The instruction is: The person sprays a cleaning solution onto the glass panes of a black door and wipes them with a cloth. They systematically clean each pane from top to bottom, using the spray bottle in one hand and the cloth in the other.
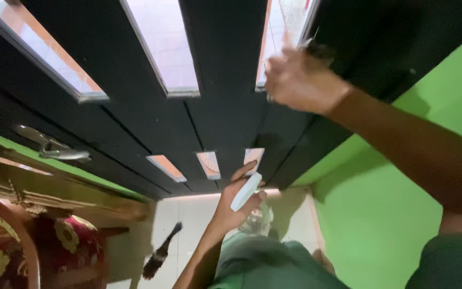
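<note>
Against a black door (225, 107), right hand (300, 80) closed on a cloth (295, 21), left hand (236, 200) clamped on a white bottle (246, 191).

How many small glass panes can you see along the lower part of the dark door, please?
3: a left pane, a middle pane, and a right pane partly covered by the left hand. Others may be hidden.

Right hand (301, 80) raised, fingers curled; left hand (237, 198) lower, its grip closed.
</note>
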